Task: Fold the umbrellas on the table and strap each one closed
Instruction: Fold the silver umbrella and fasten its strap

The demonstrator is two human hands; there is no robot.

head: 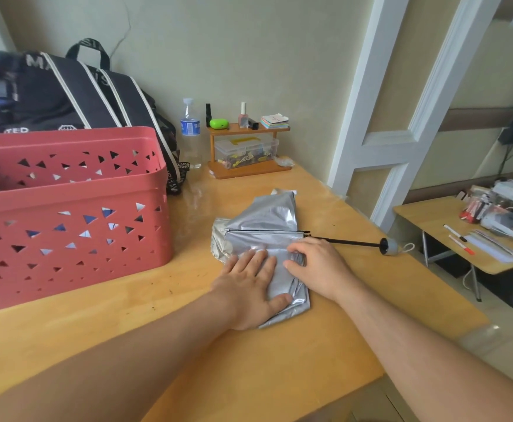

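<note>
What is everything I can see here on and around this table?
umbrella: one, silver, flat on the table middle, black shaft pointing right
basket: one, red, left on the table
bag: one, black with white stripes, behind the basket
water bottle: one, clear, against the wall
wooden shelf: one, brown, far table edge, holding small bottles and a clear box
side table: one, wooden, right, cluttered with pens
left hand: flat, pressing the umbrella
right hand: fingers curled on the umbrella fabric
</note>
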